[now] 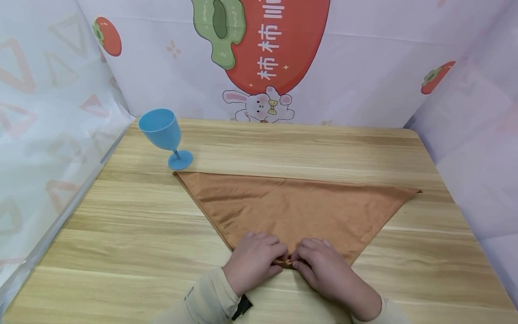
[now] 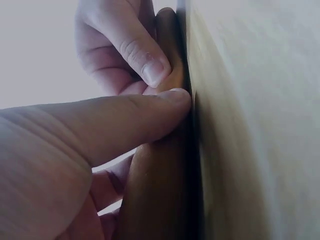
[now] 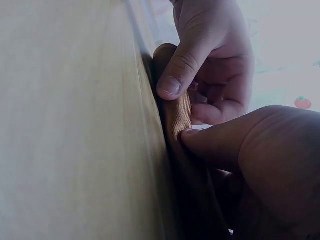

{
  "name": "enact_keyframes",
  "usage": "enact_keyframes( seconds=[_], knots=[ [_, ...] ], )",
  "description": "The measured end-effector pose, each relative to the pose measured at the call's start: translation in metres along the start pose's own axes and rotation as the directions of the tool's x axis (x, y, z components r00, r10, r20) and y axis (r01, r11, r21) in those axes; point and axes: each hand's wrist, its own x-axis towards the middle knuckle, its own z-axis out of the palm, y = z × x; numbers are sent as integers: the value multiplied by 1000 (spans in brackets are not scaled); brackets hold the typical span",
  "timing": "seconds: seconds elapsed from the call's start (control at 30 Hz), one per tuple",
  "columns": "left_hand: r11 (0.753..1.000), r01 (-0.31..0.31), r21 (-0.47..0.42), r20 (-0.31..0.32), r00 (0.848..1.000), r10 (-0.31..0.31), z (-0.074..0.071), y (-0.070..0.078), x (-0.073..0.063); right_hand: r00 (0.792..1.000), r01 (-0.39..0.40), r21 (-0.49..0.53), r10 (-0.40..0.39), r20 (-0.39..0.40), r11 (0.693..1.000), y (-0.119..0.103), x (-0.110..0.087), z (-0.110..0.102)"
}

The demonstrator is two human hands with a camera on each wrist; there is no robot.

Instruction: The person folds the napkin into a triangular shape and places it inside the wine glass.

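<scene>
A brown cloth [image 1: 299,211] lies on the table as a wide triangle, its long straight edge toward the back and its near corner turned under the hands. At that near edge, a short rolled fold [image 3: 181,112] runs between both hands. My left hand [image 1: 256,258] pinches the fold from the left, thumb in front and fingers behind. From the right, my right hand [image 1: 323,270] pinches the same fold, its fingertips close beside those of the left. Both wrist views show the thumbs pressed on the rolled cloth, right at the tabletop.
A blue plastic goblet [image 1: 162,130] stands at the back left, near the cloth's left corner. The wooden table [image 1: 121,252] ends at a printed backdrop [image 1: 364,67] behind, with pale sheets on both sides. Something black [image 1: 243,307] shows under the left cuff.
</scene>
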Motion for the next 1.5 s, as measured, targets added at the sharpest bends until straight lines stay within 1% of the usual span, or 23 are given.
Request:
enact_keyframes(
  seconds=[0.1, 0.23, 0.33, 0.47, 0.67, 0.77, 0.93, 1.03, 1.27, 1.43, 1.5],
  knots=[
    [1000, -2, -21, -14, 1000, 1, 0, 0, 0, 1000, 18, 11, -18, -12, 1000, 0, 1, 0],
    [998, 5, -66, -13, 1000, -6, -1, -2, -1, 1000, 27, 30, -26, -17, 999, 0, 1, 0],
    [996, 15, -92, -9, 1000, -16, -2, -3, -1, 1000, 16, 39, -15, -10, 999, 1, 1, 0],
    [996, 22, -89, -5, 1000, -23, -4, -2, -2, 1000, 12, 49, -12, -11, 999, 3, 0, 0],
    [997, 27, -69, 9, 1000, -26, -4, -2, -2, 992, 95, 32, -92, -84, 995, 4, -2, 3],
    [997, 30, -64, 21, 999, -29, -4, -2, -2, 988, 118, 38, -114, -107, 992, 5, -2, 4],
    [997, 37, -67, 37, 999, -35, -3, -5, -1, 988, 108, 30, -104, -111, 994, 5, -1, 4],
    [996, 45, -77, 33, 999, -43, -1, -5, 0, 989, 101, 17, -98, -111, 995, 6, 0, 5],
    [984, 65, -167, 12, 998, -64, 0, -6, -1, 989, 96, 25, -93, -112, 995, 6, 0, 6],
    [979, 63, -195, 7, 998, -63, 1, -9, 0, 991, 82, 31, -78, -113, 996, 6, 0, 4],
    [977, 70, -199, 17, 998, -68, 1, -10, -2, 990, 81, 38, -77, -115, 996, 5, 0, 5]
  ],
)
